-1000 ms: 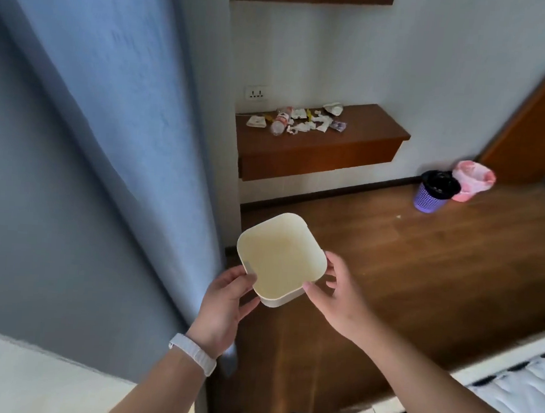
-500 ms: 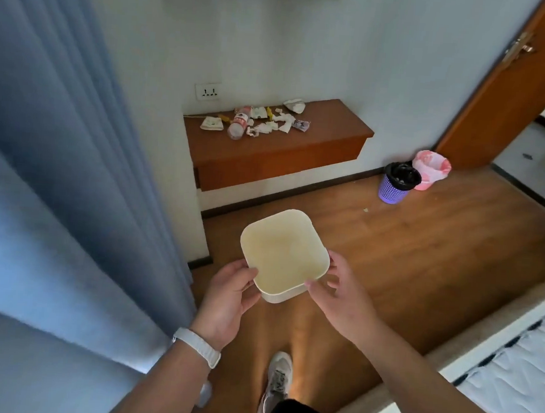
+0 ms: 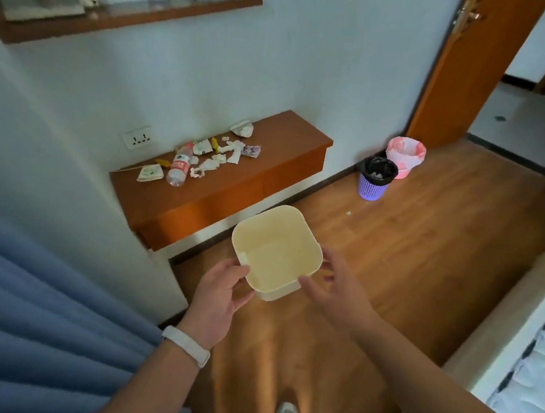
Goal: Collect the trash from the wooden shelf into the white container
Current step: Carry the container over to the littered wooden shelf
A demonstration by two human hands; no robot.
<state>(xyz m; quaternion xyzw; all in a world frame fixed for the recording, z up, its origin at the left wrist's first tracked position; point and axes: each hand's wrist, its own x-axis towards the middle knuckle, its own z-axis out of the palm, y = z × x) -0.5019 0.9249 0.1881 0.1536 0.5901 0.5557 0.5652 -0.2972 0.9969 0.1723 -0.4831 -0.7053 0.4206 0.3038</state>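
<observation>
I hold an empty white square container (image 3: 277, 255) in front of me, above the floor. My left hand (image 3: 220, 294) grips its near left corner, and my right hand (image 3: 336, 291) holds its near right side with fingers spread. Beyond it, a low wooden shelf (image 3: 288, 143) juts from the wall. Trash lies on the shelf: a plastic bottle (image 3: 178, 167) with a red label, crumpled paper scraps (image 3: 233, 148), a folded wrapper (image 3: 151, 172) and a white crumpled piece (image 3: 242, 128) near the wall.
A blue curtain (image 3: 47, 319) hangs at the left beside a white wall corner. A purple bin (image 3: 374, 179) and a pink bin (image 3: 405, 156) stand on the wood floor by the orange door (image 3: 477, 66). A bed edge (image 3: 513, 336) runs along the right. An upper shelf (image 3: 123, 18) holds items.
The view has swung right and drawn closer to the shelf; the curtain has slid to the lower left. Both hands keep hold of the container.
</observation>
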